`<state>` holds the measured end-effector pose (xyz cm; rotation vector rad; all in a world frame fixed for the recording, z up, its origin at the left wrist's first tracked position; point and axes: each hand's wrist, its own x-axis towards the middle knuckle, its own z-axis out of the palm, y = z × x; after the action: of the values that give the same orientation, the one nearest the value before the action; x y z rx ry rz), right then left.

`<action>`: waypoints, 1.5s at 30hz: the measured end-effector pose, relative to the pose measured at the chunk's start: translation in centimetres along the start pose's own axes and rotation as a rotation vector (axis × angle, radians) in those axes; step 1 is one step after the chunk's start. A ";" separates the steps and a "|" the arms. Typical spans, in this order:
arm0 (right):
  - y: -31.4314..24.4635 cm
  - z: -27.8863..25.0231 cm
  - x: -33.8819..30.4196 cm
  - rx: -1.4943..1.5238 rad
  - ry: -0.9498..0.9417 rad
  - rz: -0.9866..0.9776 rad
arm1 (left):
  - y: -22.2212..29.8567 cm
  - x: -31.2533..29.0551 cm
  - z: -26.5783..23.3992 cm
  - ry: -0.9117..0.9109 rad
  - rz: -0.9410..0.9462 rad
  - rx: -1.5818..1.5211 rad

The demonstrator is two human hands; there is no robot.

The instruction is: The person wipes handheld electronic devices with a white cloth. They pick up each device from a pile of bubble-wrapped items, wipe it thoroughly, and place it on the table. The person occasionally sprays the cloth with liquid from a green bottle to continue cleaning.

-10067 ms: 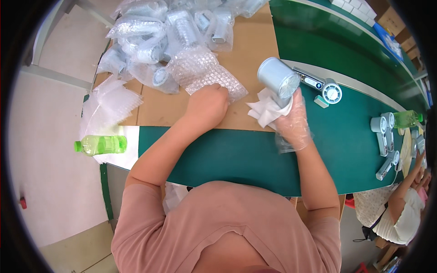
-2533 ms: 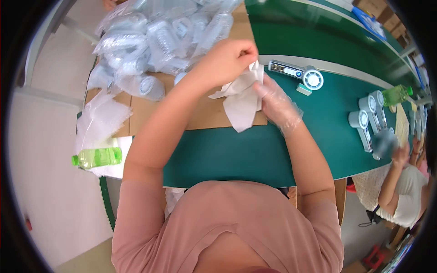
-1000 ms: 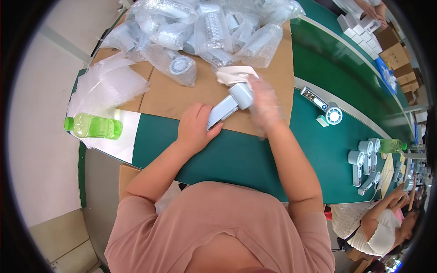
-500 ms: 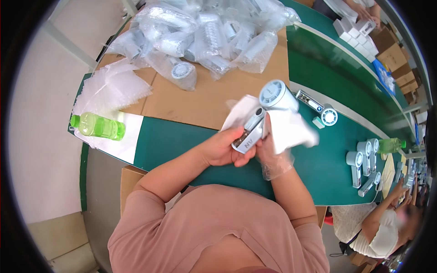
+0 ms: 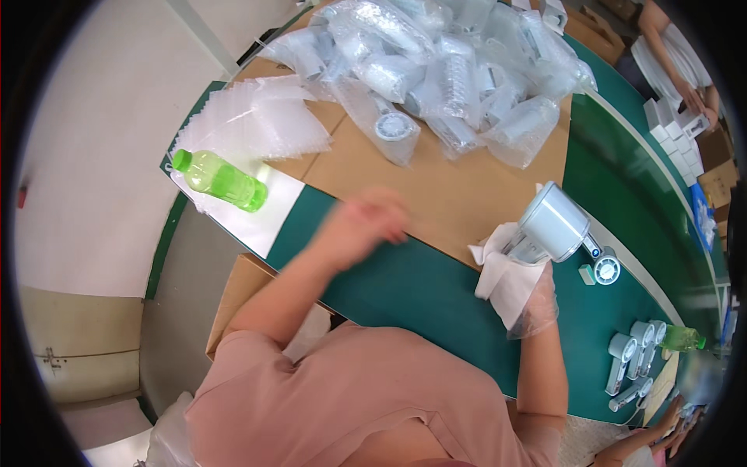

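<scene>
My right hand, in a clear plastic glove, grips a pale blue handheld fan together with a white cloth. The fan's round head tips up and away, and its handle is partly hidden by the head and the cloth. My left hand is apart from the fan, above the near edge of the cardboard sheet. Motion smears its fingers. Nearest to it on the far left lies a fanned stack of clear bubble bags.
Bubble-bagged fans are heaped at the back. A green-capped bottle lies on white paper at left. Another fan and a small pale green block sit beyond my right hand, several fans farther right. Co-workers' arms show at right.
My left hand has let go of the fan and moved left. My right hand keeps the fan and cloth, now farther right and turned. The view has swung, shifting the table's things rightward.
</scene>
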<state>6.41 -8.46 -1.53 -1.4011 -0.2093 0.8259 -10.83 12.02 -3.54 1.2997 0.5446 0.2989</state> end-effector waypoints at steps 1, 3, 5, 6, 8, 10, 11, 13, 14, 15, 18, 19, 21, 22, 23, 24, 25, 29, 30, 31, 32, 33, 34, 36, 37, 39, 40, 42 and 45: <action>0.1 -1.0 0.4 -0.031 -0.050 -0.061 | -0.4 0.3 -2.3 0.266 0.062 -0.266; 0.7 -3.2 1.8 -0.062 -0.159 -0.199 | -0.6 0.9 -6.3 0.656 0.140 -0.450; 0.5 -2.8 1.9 0.010 -0.121 -0.210 | 0.1 1.3 -7.6 0.762 0.179 -0.354; 1.0 -3.2 2.3 0.072 -0.112 -0.199 | 0.4 1.5 -8.3 0.814 0.198 -0.306; 1.3 -3.6 2.4 0.127 -0.098 -0.210 | -0.7 2.9 -10.3 0.841 0.216 -0.241; 1.0 -3.1 1.9 0.077 -0.090 -0.208 | -1.5 4.0 -11.0 0.869 0.236 -0.230; 0.8 -2.7 1.7 0.054 -0.081 -0.211 | -1.3 4.4 -10.8 0.893 0.257 -0.241; 0.4 -2.4 1.6 0.049 -0.058 -0.189 | -0.6 5.2 -10.4 0.917 0.314 -0.248; 0.4 -2.5 1.7 0.050 -0.062 -0.173 | 0.0 5.5 -10.3 0.918 0.350 -0.244; 0.3 -2.8 1.8 0.052 -0.066 -0.157 | 0.5 6.0 -10.1 0.921 0.387 -0.239; 1.1 -3.6 2.1 0.114 -0.113 -0.149 | 1.7 6.5 -10.5 0.892 0.482 -0.347; 1.1 -3.6 2.1 0.127 -0.115 -0.157 | 2.2 6.5 -10.9 0.868 0.509 -0.386; 0.5 -3.2 1.9 0.068 -0.126 -0.147 | 2.5 6.7 -12.4 0.896 0.503 -0.401; 0.2 -3.1 1.7 0.034 -0.127 -0.142 | 2.8 6.8 -12.5 0.908 0.496 -0.415; 0.1 -3.0 1.6 0.047 -0.122 -0.139 | 3.1 6.8 -12.6 0.855 0.516 -0.442; 0.1 -3.0 1.5 0.060 -0.117 -0.136 | 3.4 6.8 -12.7 0.801 0.535 -0.470; 0.0 -3.0 1.4 0.074 -0.112 -0.136 | 4.1 6.9 -12.6 0.746 0.555 -0.497; 0.3 -3.3 1.5 0.025 -0.075 -0.107 | 7.1 6.8 -13.4 0.586 0.689 -0.644; 0.4 -3.4 1.6 0.017 -0.087 -0.100 | 7.8 6.7 -13.9 0.607 0.741 -0.673; 0.3 -3.5 1.7 0.007 -0.107 -0.093 | 8.6 6.6 -13.8 0.633 0.798 -0.703; 0.2 -3.6 1.6 -0.010 -0.086 -0.070 | 9.4 6.4 -11.8 0.725 0.883 -0.510; 0.3 -3.9 1.8 -0.028 -0.101 -0.108 | 10.3 5.6 -8.4 0.809 0.964 -0.310; 0.8 -4.3 2.2 -0.047 -0.114 -0.146 | 10.3 5.0 -5.3 0.886 1.039 -0.107; 2.3 -5.2 2.5 -0.048 -0.072 -0.186 | 8.6 4.5 -1.1 0.580 0.914 0.419; 3.1 -5.5 2.5 -0.031 -0.016 -0.193 | 7.8 4.4 1.3 0.442 0.755 0.508; 0.6 -4.4 1.4 0.042 -0.074 -0.230 | 5.1 5.6 3.1 0.176 0.632 0.627; 0.1 -4.7 1.5 -0.242 -0.040 -0.408 | 3.9 6.4 3.9 0.045 0.539 0.681; -0.3 -5.4 1.5 -0.528 0.014 -0.583 | 2.9 7.3 6.1 -0.090 0.366 0.864; -0.1 -4.1 0.5 0.049 0.055 -0.274 | 0.1 8.8 7.2 -0.147 0.384 1.085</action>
<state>9.24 -11.37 -2.47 -1.3122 -0.3285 0.5626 0.39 10.50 -4.15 2.4699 0.3119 0.2149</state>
